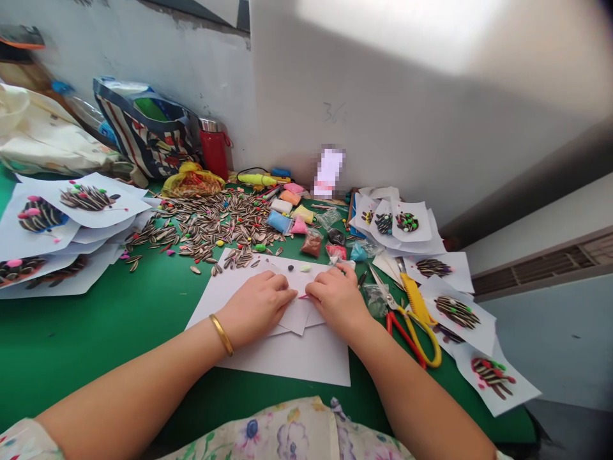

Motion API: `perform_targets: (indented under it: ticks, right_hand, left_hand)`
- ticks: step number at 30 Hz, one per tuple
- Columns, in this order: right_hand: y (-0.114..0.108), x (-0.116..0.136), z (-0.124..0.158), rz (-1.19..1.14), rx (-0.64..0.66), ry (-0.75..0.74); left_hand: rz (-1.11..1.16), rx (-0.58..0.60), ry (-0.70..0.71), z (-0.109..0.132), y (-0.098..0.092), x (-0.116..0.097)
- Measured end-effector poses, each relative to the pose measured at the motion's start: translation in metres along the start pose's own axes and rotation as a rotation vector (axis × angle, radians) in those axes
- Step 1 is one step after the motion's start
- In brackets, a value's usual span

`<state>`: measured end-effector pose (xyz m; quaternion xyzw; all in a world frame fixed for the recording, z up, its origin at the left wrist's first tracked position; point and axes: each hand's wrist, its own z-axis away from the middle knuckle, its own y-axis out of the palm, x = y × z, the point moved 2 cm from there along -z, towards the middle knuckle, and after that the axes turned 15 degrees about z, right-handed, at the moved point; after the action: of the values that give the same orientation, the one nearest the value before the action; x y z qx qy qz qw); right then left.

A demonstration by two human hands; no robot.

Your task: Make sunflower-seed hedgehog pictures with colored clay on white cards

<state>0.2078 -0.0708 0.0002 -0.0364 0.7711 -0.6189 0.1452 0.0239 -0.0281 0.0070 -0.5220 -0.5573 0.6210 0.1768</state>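
- The left hand lies knuckles up, its fingers bent and held close together, the tips down on a small white paper piece.
- A gold bangle sits on the wrist behind that hand.
- The right hand is curled the same way, just beside the left, with its fingertips on the same paper piece.
- A thin pink bit lies where the fingertips of the two hands meet. Whether either hand pinches it or only touches it cannot be told.
- The paper piece rests on a large white sheet that spreads under both hands on the green table.
- Just beyond the fingertips a small black bead sits on that sheet.
- Farther beyond the left hand lies a wide heap of striped sunflower seeds, and beyond the right hand a cluster of coloured clay packets.
- Near the right hand's outer side lie yellow-handled scissors.
- Past the scissors are white cards with seed pictures. More such cards are stacked well apart from the left hand, on its outer side.
- A red flask and a striped bag stand by the wall far beyond the left hand.
- On the wall there is a faint pencil mark, too pale to read. No label or brand on the packets or the flask is legible.
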Motion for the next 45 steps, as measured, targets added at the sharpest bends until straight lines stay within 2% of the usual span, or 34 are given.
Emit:
perform_targets:
  ticks: [9,19,45]
  right_hand:
    - [-0.0059,-0.0004,0.0021,0.028,-0.020,-0.017]
    - [-0.0028,0.0060,0.0002,0.066,-0.038,-0.011]
    - [-0.0044,0.0013,0.0032,0.032,-0.003,0.023]
  left_hand:
    - [0.002,0.007,0.002,0.0003,0.0000,-0.0009]
    - [-0.026,0.012,0.008,0.0004,0.0011,-0.0012]
    - [-0.029,0.008,0.009,0.0022,0.0042,-0.0020]
